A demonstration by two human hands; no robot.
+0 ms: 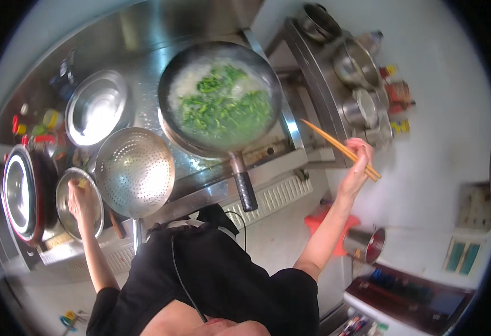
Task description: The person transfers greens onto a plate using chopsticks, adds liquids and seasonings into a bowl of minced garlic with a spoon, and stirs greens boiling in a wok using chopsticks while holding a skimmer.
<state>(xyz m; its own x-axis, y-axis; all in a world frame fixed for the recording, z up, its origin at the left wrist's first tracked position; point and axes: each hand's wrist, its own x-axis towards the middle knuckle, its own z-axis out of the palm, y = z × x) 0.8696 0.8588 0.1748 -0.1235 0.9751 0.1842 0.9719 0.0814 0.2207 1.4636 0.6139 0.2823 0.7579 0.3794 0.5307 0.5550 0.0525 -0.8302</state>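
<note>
Leafy greens [228, 105] lie in steaming, cloudy liquid in a black wok [167, 80] on the stove, its dark-gripped handle [245, 189] pointing towards me. To the right of the wok, my right hand [359, 155] grips a pair of wooden chopsticks [333, 143], their tips in the air outside the rim. My left hand [81, 203] is over a metal bowl [63, 214], fingers bent at something small and yellowish; whether it holds this I cannot tell. A perforated metal strainer [134, 172] rests between bowl and wok.
Behind the strainer is a shiny metal basin [98, 107]. Bottles and jars [48, 122] crowd the left side, beside a red-rimmed round vessel [21, 195]. Pots [356, 63] and containers line a counter at right. A metal bin [365, 243] stands lower right by a red stool-like object [312, 222].
</note>
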